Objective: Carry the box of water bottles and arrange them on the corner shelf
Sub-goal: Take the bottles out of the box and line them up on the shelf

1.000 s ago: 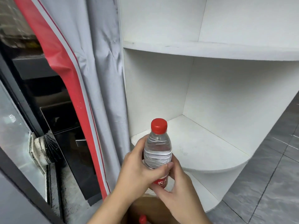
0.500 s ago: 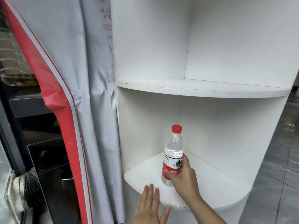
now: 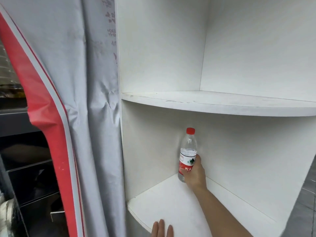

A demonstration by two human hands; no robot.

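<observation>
A clear water bottle with a red cap and red label stands upright deep in the back corner of the lower board of the white corner shelf. My right hand is wrapped around the bottle's lower half, arm stretched in across the board. Only the fingertips of my left hand show at the bottom edge, flat and apart at the board's front rim, holding nothing. The box is out of view.
A second shelf board runs above the bottle, bare on top. A grey curtain with a red band hangs left of the shelf. Dark metal furniture lies behind it; grey floor tiles at the right.
My right hand has pushed the bottle from mid-board back into the corner. My left hand let go of the bottle earlier and now sits lower in view. The camera has tilted up.
</observation>
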